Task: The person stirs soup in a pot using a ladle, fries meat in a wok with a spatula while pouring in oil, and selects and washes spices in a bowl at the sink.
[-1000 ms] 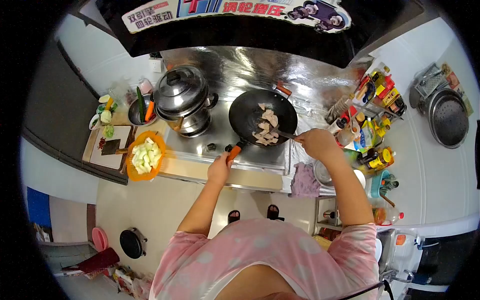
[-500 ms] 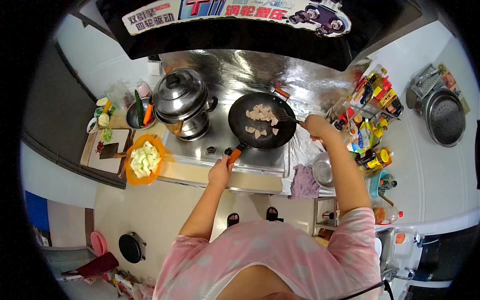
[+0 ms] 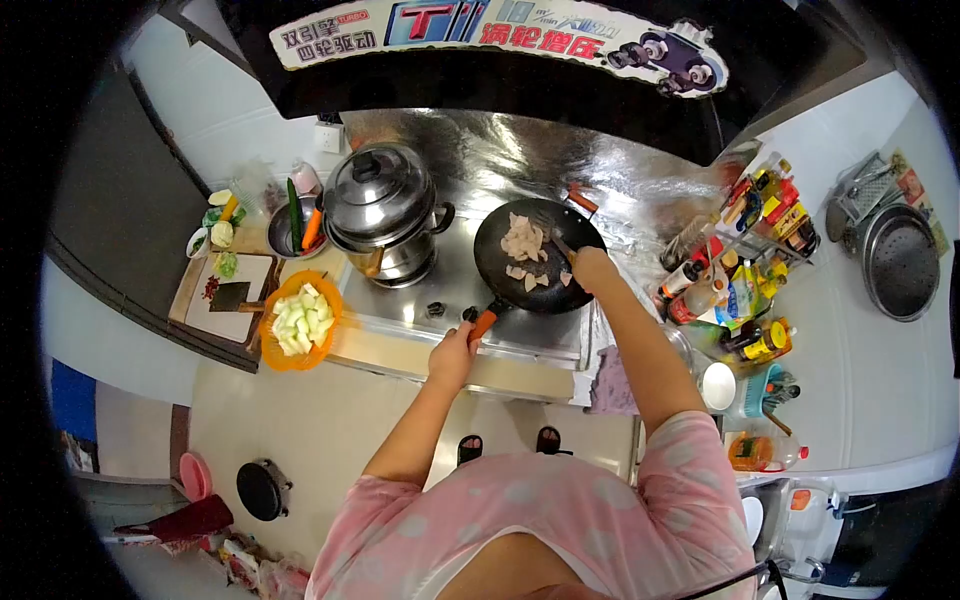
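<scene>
My left hand [image 3: 454,356] is closed round the orange handle [image 3: 483,324] of a black wok [image 3: 492,262] on the stove. In the wok lie pale meat pieces [image 3: 522,239], most in a heap left of centre and several apart below it. My right hand [image 3: 594,272] is over the wok's right rim, fingers wrapped round the handle of a slotted spatula [image 3: 557,240]. The spatula's head is down in the wok at the right side of the heap, partly blurred.
A steamer pot [image 3: 380,200] stands left of the wok. An orange bowl [image 3: 268,350] of pale green chunks sits at the counter's edge, beside a cutting board [image 3: 222,322] with a cleaver [image 3: 230,296]. Bottles [image 3: 700,295] crowd the right side. A range hood [image 3: 480,85] hangs above.
My right hand has moved left over the wok, and the spatula has gone in against the meat. The upper pieces are bunched closer together. My left hand keeps its hold; the view has shifted slightly.
</scene>
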`<state>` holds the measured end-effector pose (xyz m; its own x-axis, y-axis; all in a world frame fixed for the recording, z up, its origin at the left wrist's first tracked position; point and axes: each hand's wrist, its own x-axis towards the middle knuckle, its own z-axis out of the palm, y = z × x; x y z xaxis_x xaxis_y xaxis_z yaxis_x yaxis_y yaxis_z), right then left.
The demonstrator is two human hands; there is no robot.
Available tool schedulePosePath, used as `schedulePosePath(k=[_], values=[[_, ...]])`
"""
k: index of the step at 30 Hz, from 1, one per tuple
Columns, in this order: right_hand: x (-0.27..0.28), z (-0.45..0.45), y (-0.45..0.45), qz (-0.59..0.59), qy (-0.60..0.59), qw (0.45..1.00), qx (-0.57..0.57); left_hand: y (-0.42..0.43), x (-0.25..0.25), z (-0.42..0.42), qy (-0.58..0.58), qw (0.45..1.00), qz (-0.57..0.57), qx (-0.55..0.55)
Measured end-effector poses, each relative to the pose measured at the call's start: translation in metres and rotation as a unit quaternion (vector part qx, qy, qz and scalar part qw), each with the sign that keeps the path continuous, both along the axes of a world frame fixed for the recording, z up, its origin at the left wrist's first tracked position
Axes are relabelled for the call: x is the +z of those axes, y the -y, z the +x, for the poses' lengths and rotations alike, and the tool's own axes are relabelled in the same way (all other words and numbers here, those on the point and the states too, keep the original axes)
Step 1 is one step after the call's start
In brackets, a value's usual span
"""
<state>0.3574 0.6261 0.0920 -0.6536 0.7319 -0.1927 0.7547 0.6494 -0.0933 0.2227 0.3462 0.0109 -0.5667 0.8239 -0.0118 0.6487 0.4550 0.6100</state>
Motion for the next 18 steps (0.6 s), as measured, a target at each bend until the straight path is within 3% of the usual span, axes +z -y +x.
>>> schedulePosePath(k=[3, 10, 15, 18], values=[[-0.022, -0.002, 0.021, 0.096, -0.110, 0.989, 0.025, 0.000, -0.003, 0.000, -0.011, 1.000, 0.010, -0.004], [0.032, 0.061, 0.074, 0.046, -0.050, 0.990, 0.122, -0.002, -0.010, -0.002, -0.020, 1.000, -0.013, -0.007], [0.112, 0.096, 0.098, 0.037, 0.056, 0.995, 0.080, -0.002, -0.009, -0.002, -0.010, 1.000, -0.015, -0.003], [0.109, 0.104, 0.106, 0.006, 0.079, 0.994, 0.079, -0.002, -0.005, -0.001, -0.005, 1.000, -0.016, -0.003]])
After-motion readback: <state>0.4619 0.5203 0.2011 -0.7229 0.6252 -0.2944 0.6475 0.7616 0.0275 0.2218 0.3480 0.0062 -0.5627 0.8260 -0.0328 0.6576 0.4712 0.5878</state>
